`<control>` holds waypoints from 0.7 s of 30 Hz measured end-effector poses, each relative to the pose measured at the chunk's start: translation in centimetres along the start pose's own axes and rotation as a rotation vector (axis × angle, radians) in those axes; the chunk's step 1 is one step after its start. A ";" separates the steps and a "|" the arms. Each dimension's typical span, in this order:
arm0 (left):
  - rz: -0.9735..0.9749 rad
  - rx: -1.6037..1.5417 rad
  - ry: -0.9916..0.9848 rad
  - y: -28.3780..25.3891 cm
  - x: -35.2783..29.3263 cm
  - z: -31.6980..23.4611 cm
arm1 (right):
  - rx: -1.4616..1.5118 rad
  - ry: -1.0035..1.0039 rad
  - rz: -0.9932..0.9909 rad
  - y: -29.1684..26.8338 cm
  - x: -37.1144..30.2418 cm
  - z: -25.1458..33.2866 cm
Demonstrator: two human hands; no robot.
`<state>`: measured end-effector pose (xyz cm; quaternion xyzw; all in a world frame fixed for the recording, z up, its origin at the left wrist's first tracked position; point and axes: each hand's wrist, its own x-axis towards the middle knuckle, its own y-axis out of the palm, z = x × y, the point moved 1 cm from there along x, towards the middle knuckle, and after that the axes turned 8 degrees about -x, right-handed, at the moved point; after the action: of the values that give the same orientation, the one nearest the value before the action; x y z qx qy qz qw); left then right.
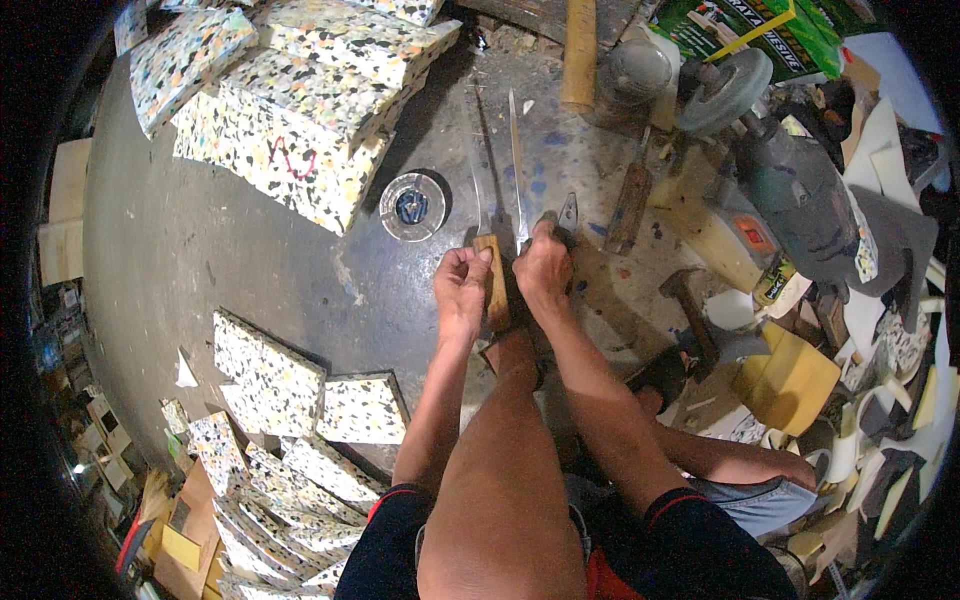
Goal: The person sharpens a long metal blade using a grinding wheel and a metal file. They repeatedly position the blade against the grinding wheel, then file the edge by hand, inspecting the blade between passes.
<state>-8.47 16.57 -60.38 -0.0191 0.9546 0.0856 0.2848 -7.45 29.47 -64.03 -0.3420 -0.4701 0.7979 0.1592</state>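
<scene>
My left hand (463, 288) is closed on the wooden handle (490, 268) of a long knife, its thin blade (479, 165) pointing away from me. Just to the right, my right hand (544, 266) is closed around the lower end of a second long, narrow blade (516, 150). The two blades run nearly side by side, apart from each other. Any handle of the second blade is hidden by my fingers. A small pointed grey metal piece (568, 213) shows beside my right hand; I cannot tell if it is held.
A round glass ashtray (413, 207) stands left of the blades. Speckled foam slabs (300, 120) lie at the far left, more foam pieces (268, 375) at the near left. Rightward are a wooden-handled tool (630, 205), a hammer (690, 310), a grinding machine (800, 190) and foam scraps (790, 375).
</scene>
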 end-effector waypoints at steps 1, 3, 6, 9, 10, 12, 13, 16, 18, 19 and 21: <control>0.004 -0.007 0.016 0.0 0.1 0.0 | 0.007 -0.019 0.009 0.1 0.0 0.1; 0.017 0.010 0.018 0.3 0.1 -0.2 | 0.015 -0.050 0.025 0.1 0.1 -0.3; 0.023 -0.031 0.010 0.8 0.4 -0.5 | 0.224 -0.169 -0.167 -0.1 0.1 -0.3; -0.010 -0.038 0.062 0.7 0.5 0.0 | 0.680 -0.217 0.232 -2.0 -1.9 -0.1; -0.019 -0.030 0.092 0.7 0.6 0.2 | 0.660 -0.272 0.259 -2.6 -2.8 0.0; -0.011 0.057 0.153 1.0 0.6 0.4 | 0.616 -0.370 0.289 -3.7 -4.0 -0.2; -0.009 0.100 0.184 0.9 0.5 0.4 | 0.594 -0.374 0.321 -3.6 -4.0 -0.8; -0.185 0.286 0.139 -0.7 -1.3 0.4 | 0.710 -0.128 0.313 -4.7 -4.7 -2.7; -0.180 0.367 0.290 -3.3 -4.7 0.1 | 0.740 -0.060 0.297 -4.3 -3.9 -6.4; -0.188 0.411 0.225 -4.8 -6.9 -0.1 | 0.668 -0.041 0.295 -5.2 -3.6 -7.7; -0.121 0.511 0.044 -9.8 -12.0 1.5 | 0.473 -0.048 0.221 -6.7 -3.4 -9.6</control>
<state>3.26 7.01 -56.53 -0.0052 0.9483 -0.1759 0.2641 1.22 37.05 -60.05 -0.3257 -0.2336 0.9061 0.1354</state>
